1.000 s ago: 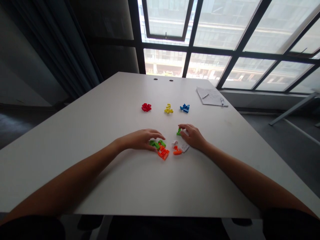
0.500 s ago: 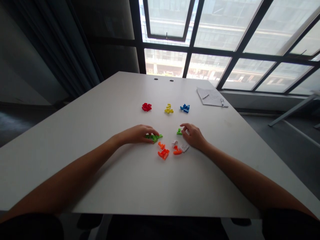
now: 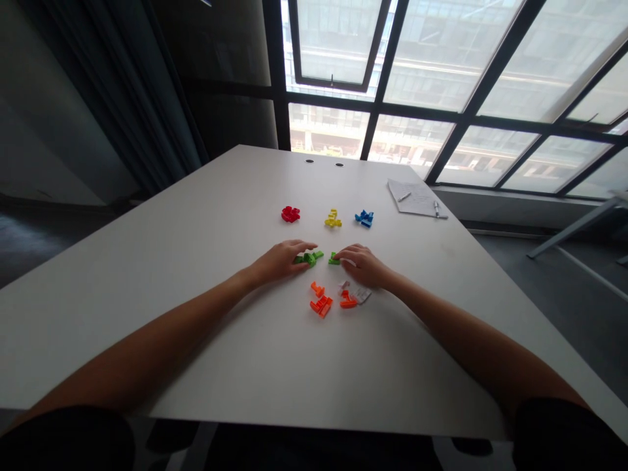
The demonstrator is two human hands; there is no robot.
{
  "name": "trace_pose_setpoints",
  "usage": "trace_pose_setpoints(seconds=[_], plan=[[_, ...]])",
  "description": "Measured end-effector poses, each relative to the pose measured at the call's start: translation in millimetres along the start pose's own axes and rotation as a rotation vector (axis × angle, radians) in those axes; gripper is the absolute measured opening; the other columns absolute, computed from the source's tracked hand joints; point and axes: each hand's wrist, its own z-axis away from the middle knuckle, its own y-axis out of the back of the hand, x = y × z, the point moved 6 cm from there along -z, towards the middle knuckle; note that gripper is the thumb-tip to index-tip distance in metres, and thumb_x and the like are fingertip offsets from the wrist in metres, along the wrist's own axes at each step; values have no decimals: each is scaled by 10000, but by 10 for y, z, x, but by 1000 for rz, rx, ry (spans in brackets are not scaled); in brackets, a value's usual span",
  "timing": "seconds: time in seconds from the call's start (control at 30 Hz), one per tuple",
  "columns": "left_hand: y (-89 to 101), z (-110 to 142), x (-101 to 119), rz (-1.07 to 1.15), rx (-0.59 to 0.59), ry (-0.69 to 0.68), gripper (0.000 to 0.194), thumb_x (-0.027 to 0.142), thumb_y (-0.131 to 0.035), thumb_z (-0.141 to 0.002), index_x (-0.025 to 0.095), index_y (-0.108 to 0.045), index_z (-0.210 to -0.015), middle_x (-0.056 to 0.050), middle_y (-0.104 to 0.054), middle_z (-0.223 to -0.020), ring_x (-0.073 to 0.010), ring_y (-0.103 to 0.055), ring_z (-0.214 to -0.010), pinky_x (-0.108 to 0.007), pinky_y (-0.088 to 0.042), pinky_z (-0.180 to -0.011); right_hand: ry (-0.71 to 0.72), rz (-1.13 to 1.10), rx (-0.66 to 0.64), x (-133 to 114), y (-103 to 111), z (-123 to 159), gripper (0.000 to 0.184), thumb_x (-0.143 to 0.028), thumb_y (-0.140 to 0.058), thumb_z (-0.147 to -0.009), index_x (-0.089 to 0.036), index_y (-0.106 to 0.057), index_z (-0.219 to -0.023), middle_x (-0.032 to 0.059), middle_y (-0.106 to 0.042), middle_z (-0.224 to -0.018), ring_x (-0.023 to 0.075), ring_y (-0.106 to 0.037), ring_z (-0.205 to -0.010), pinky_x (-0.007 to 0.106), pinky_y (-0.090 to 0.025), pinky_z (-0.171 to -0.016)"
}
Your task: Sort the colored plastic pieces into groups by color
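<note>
Left grip (image 3: 280,261) and right grip (image 3: 364,267) both sit low on the white tabletop (image 3: 196,209), fingers together and curved. From this height and at this size, I cannot tell whether either is actually clamped on anything. A tall gridded window (image 3: 441,65) fills the far side, with a dark curtain (image 3: 112,98) hanging to its left. Taking the yellow plastic pieces (image 3: 333,218) as the landmark, a sheet of paper (image 3: 415,198) with pens (image 3: 436,209) on it lies to their right and slightly beyond, the red plastic pieces (image 3: 290,214) sit to their left, and the blue plastic pieces (image 3: 364,218) sit just to their right. Nearer the person than the yellow pieces, the left grip has its fingertips over a cluster of green plastic pieces (image 3: 309,259). The right grip reaches in with its fingers (image 3: 346,252) to a single green plastic piece (image 3: 334,259), and the two green lots lie just apart between the hands. Nearer still lie orange plastic pieces (image 3: 321,305) and white plastic pieces (image 3: 360,296). Parts this small suit light fingertip contact and slow sliding, since pressing from above could knock their neighbours out of place.
</note>
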Motion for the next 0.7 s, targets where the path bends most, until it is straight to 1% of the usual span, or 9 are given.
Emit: trace_pose_setpoints(seconds=[0.17, 0.3, 0.37, 0.4, 0.47, 0.57, 0.63, 0.7], plan=[[-31, 24, 55, -17, -7, -57, 598, 402, -702, -939, 224, -596, -1500, -147, -625, -1471, -308, -614, -1322, -435, -495, -1145, 85, -2, -47, -190, -126, -215, 332, -155, -565, -1023, -263, -759, -1270, 106, -791, -1205, 275, -696, -1160, 496, -505, -1057], [-73, 11, 43, -23, 0, -78, 706, 498, -758, -909, 247, -564, -1539, -155, -549, -1565, -349, -521, -1429, -503, -412, -1222, 112, -47, -83, -248, -121, -269, 371, -132, -572, -1007, -272, -737, -1307, 83, -797, -1200, 263, -702, -1177, 471, -519, -1054], [-124, -14, 60, -39, -15, -88, 709, 546, -771, -899, 273, -586, -1526, -139, -535, -1590, -361, -501, -1447, -521, -393, -1232, 95, -81, -48, -221, -49, -254, 355, -138, -576, -1001, -272, -743, -1284, 70, -806, -1177, 251, -722, -1127, 453, -540, -1028], [-152, -31, 82, -46, -23, -100, 672, 555, -767, -903, 287, -614, -1500, -127, -544, -1587, -361, -504, -1444, -526, -392, -1230, 76, -88, -17, -196, 0, -236, 333, -146, -579, -1000, -269, -754, -1254, 68, -810, -1158, 248, -731, -1093, 447, -550, -1008], [-200, -68, 138, -57, -33, -128, 523, 544, -738, -932, 304, -697, -1395, -101, -595, -1539, -350, -537, -1408, -524, -405, -1212, 22, -88, 51, -139, 97, -175, 290, -160, -583, -994, -262, -773, -1188, 67, -819, -1104, 246, -742, -1026, 435, -567, -961], [-211, -113, 179, -55, -19, -145, 308, 462, -680, -978, 279, -771, -1209, -96, -677, -1406, -312, -626, -1282, -479, -460, -1152, -44, -92, 108, -74, 191, -26, 261, -170, -582, -983, -252, -783, -1128, 63, -820, -1046, 235, -747, -947, 399, -583, -885], [-174, -124, 127, -56, 0, -135, 262, 413, -653, -985, 255, -765, -1162, -106, -696, -1337, -294, -655, -1211, -447, -487, -1109, -74, -94, 115, -45, 216, 100, 251, -178, -577, -978, -244, -786, -1101, 68, -817, -1028, 229, -743, -905, 383, -589, -847], [-115, -122, 4, -73, 8, -122, 254, 397, -624, -993, 238, -750, -1145, -115, -698, -1294, -284, -663, -1171, -426, -498, -1082, -97, -91, 104, -19, 221, 228, 244, -187, -575, -976, -240, -790, -1078, 75, -812, -1016, 234, -739, -903, 386, -594, -843]])
